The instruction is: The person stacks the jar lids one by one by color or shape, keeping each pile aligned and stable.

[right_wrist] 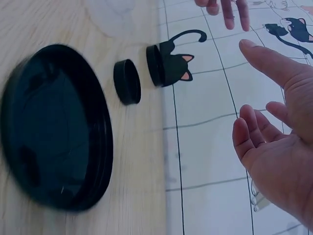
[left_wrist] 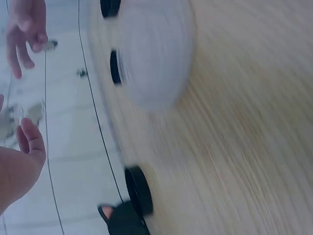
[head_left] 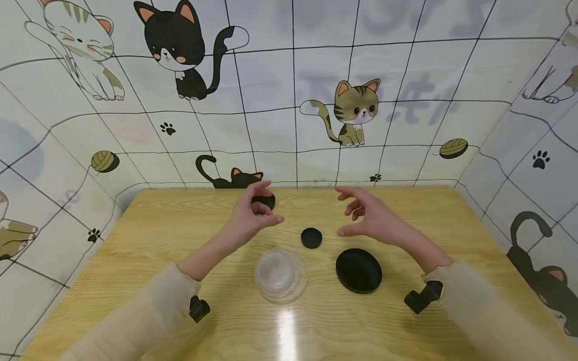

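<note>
My left hand hovers over the back left of the wooden table, fingers bent and thumb apart, holding nothing. Partly behind its fingers lies a small round black lid. My right hand faces it from the other side, also raised and holding nothing. Between and below the hands sits a second small black lid. Nearer the front, a clear round plastic container stands on the left and a large black lid on the right. In the right wrist view the large lid shows its raised rim.
The wooden table ends at the back against a white gridded wall sheet printed with cats, which also rises at both sides. Small black cameras sit at both sleeve cuffs.
</note>
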{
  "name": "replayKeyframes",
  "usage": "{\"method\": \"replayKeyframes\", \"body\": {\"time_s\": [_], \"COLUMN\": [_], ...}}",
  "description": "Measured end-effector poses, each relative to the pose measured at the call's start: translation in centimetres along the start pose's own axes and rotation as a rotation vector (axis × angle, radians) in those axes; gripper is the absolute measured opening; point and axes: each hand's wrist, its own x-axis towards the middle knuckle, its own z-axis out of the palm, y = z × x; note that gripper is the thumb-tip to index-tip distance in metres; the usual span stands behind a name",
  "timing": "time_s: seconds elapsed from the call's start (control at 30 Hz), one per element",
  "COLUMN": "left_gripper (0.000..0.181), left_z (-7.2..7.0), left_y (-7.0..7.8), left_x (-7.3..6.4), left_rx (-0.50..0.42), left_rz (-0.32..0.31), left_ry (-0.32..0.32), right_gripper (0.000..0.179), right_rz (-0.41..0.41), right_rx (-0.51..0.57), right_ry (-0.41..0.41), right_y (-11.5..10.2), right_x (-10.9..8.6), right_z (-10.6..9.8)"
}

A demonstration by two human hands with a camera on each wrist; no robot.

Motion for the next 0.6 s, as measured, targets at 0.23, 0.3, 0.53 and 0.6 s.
{"method": "replayKeyframes", "body": {"time_s": [0.23,0.3,0.53,0.6], "left_gripper": [0.090,0.093,0.100,0.097], "left_z": [-4.8,-5.7,-8.1,-8.7], "left_y": [-2.6,-3.4,-6.6,-7.4], "left_x": [1.4,1.8,3.4,3.8], "left_rx": [-0.037,-0.042,-0.051,-0.064], "left_rz": [-0.049,-0.061,-0.092,-0.118], "left_ry": [0.052,0.075,0.120,0.119], "right_gripper": [0.088,0.087,0.089,0.091], "right_rz": [-0.014,-0.007,0.026,0.033], "right_rx": [0.130,0.167,0.259,0.277], "right_ry": [0.020,0.004,-0.068,-0.080], "right_y": [-1.4,-1.6,-0.2,0.3], "right_x": [5.3,6.8,11.4,12.4], "right_z": [1.8,2.6,6.0,6.9]}}
